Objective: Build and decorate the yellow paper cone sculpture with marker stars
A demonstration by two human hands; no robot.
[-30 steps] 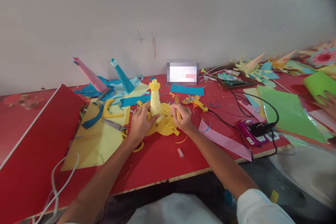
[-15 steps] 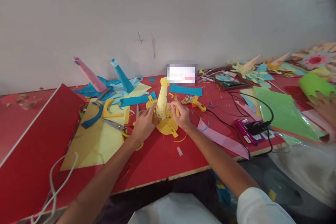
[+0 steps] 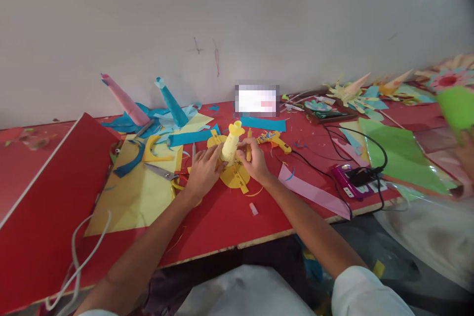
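A pale yellow paper tube with a flared top leans slightly to the right on a round yellow paper base with star-marked strips. My left hand presses its fingertips against the tube's left side, low down. On the other side my right hand has bent fingers and thumb at the tube's lower part. A narrow orange-brown piece shows upright by the right fingers; whether they hold it is unclear. Both hands partly cover the base.
A yellow glue gun lies right of my hands, its cord running to a purple power strip. Scissors lie left on yellow paper. Pink and blue cones stand behind. A co-worker's hand holds green paper.
The tube's top has tipped toward me and slightly right, so its flared opening shows. My right fingers have shifted a little at its side. At far right the co-worker has lifted the green paper.
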